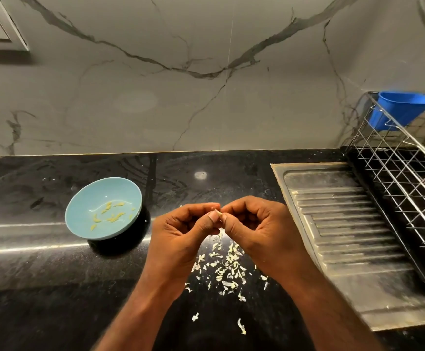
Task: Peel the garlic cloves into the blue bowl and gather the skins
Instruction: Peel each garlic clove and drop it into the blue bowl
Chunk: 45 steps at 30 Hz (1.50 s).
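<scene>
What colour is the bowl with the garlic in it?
The bowl is light blue, clearest in the head view.

Above the dark desk [41, 274], the left hand [181, 234] and the right hand [259, 229] meet fingertip to fingertip, both pinching a small garlic clove [217, 213] between thumbs and forefingers. Pale skins [225, 271] lie scattered on the desk below the hands, and a blue bowl [100, 188] holding several peeled cloves [110, 214] sits to the left. To the right are a steel draining board [345, 236] and a wire rack [404, 178] with a blue tub [401, 110].
</scene>
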Tool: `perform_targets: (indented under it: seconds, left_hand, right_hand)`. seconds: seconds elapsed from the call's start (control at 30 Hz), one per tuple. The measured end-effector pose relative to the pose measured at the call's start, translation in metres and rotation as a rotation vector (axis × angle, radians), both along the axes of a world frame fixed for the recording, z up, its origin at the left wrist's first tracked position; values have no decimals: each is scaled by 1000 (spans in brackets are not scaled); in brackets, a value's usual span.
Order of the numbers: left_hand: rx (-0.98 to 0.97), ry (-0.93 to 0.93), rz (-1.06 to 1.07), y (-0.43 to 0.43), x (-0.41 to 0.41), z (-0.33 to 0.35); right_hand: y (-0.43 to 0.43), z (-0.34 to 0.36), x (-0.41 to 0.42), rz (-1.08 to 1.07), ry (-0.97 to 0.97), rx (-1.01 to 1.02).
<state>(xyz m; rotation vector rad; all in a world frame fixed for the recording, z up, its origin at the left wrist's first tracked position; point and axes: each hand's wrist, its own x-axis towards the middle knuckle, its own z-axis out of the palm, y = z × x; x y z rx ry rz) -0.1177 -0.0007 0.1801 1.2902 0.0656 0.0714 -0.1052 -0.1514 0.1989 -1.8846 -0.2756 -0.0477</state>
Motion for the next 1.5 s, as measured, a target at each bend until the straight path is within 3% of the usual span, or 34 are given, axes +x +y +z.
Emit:
perform_targets:
  seconds: [0.23, 0.47, 0.63, 0.8, 0.9, 1.0, 1.17, 1.4, 1.5]
  left_hand:
    - [83, -66, -28, 2, 2, -5]
    - [-250, 110, -110, -1, 2, -10]
    - [-302, 167, -79, -5, 2, -12]
    - [-344, 204, -94, 1, 4, -20]
    - [-386, 224, -71, 2, 7, -26]
    - [-395, 277, -4, 5, 13, -38]
    - [-238, 330, 108, 17, 16, -60]
    - [24, 222, 348, 74, 38, -59]
    - [311, 199, 418, 109, 51, -64]
  right_hand:
    - [0, 0, 0, -14, 53, 53]
    - [5, -7, -1, -94, 124, 126]
    - [6, -14, -2, -90, 91, 62]
    - [1, -23, 4, -154, 186, 187]
    - [-7, -41, 12, -202, 220, 102]
    - [-12, -66, 17, -199, 243, -158]
    - [-18, -99, 19, -162, 282, -490]
    - [-18, -109, 26, -152, 280, -516]
    - [-4, -112, 30, -105, 286, -496]
